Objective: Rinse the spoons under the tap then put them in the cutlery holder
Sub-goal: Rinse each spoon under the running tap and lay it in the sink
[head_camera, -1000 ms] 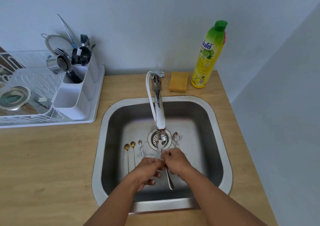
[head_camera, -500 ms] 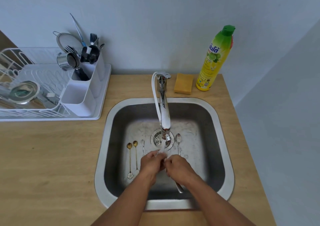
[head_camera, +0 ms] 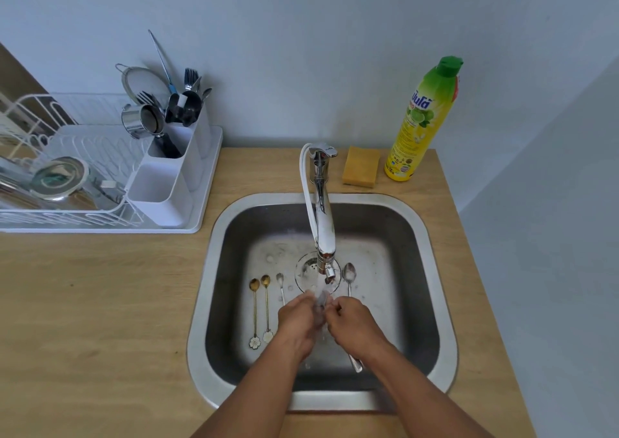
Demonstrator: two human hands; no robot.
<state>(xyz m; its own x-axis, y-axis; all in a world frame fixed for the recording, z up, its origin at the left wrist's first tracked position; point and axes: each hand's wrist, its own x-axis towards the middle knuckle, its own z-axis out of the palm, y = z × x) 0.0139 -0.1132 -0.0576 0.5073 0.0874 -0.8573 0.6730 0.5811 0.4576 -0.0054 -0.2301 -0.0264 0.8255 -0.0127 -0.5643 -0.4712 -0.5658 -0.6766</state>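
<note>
Water runs from the tap [head_camera: 322,223] onto a steel spoon [head_camera: 321,300] held between my two hands over the steel sink [head_camera: 214,270]. My right hand [head_camera: 355,323] grips the spoon, whose handle end [head_camera: 355,363] sticks out below my wrist. My left hand [head_camera: 296,320] curls round the spoon's bowl. On the sink floor lie two gold spoons [head_camera: 254,310] [head_camera: 266,303], a small silver spoon [head_camera: 280,286] and a steel spoon [head_camera: 349,275]. The white cutlery holder [head_camera: 167,183] stands at the left on the drying rack.
A white drying rack [head_camera: 83,176] with a steel lid and a strainer sits on the wooden counter [head_camera: 100,320] at the left. A yellow sponge [head_camera: 361,171] and a dish soap bottle [head_camera: 422,119] stand behind the sink. A wall rises on the right.
My hands have stayed under the tap, rubbing the spoon in the running water; the spoon's handle has swung from pointing down between my arms to under my right wrist. The camera view shifted slightly.
</note>
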